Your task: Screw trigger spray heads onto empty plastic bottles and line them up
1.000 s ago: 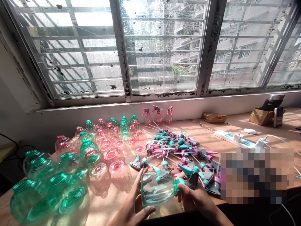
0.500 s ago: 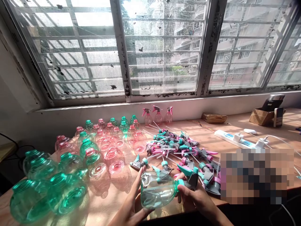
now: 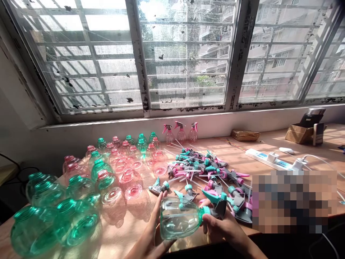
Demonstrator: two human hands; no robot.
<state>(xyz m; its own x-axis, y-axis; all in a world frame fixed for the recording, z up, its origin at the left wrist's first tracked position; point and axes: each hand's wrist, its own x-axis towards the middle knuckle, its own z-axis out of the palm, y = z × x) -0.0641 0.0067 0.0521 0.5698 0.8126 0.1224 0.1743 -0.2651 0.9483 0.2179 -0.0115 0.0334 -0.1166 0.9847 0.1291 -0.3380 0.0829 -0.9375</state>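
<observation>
Clear green-tinted bottle held horizontal in both hands, just above the front edge of the bench, base to the left, neck to the right. Teal-and-grey trigger sprayer sits at the neck, dip tube running inside the bottle. Can't tell how far it's screwed down.

Left hand is cupped around the base end, thumb up the far side, fingers under. Right hand is closed around the sprayer and neck, wrapped firmly, with the trigger end poking out past the fingers.

Right behind the hands: loose pile of sprayers, teal and pink, dip tubes sticking out every way, some touching the right hand. To the left, green bottles and pink bottles lie on their sides in rough rows, no sprayers fitted. Three pink spray bottles stand upright along the wall, sprayers on.

Further right: power strip with plugged-in white adapters, brown packet, cardboard box. Pixelated patch hides the bench's front right. Barred window above.
</observation>
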